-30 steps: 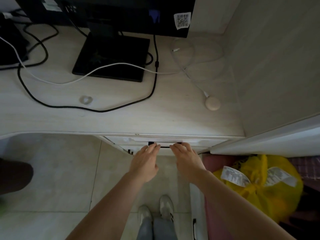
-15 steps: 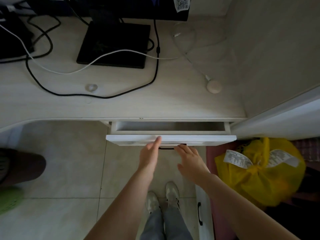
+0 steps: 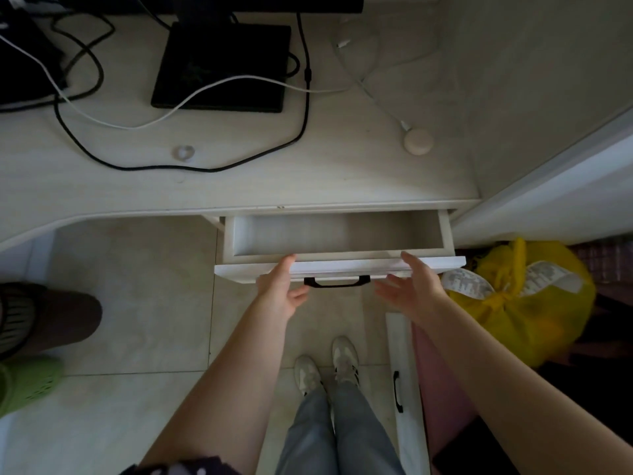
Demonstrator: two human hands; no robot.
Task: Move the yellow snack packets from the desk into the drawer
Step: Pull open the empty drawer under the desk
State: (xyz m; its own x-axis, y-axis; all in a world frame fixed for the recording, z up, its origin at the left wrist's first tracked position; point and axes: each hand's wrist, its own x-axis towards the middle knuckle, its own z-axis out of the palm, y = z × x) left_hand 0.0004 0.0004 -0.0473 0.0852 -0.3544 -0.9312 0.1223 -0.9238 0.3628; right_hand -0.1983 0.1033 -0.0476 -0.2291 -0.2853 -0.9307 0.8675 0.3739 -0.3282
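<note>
The white drawer (image 3: pixel 335 234) under the desk (image 3: pixel 308 183) stands pulled out, and its inside looks bare. My left hand (image 3: pixel 279 289) holds the drawer's front panel left of the black handle (image 3: pixel 337 282), thumb on top and fingers curled below. My right hand (image 3: pixel 409 287) is at the panel's right part, with its thumb by the top edge and its fingers spread. No yellow snack packets show on the visible part of the desk.
A black monitor base (image 3: pixel 222 66), black and white cables, a round white puck (image 3: pixel 418 144) and a small clear ring (image 3: pixel 184 152) lie on the desk. A tied yellow plastic bag (image 3: pixel 524 313) sits at the right. A white panel with a black handle (image 3: pixel 402 389) juts out below. Another person's foot (image 3: pixel 51 317) is at the left.
The drawer went from shut to pulled well out. Both hands left the handle and spread apart along the front panel.
</note>
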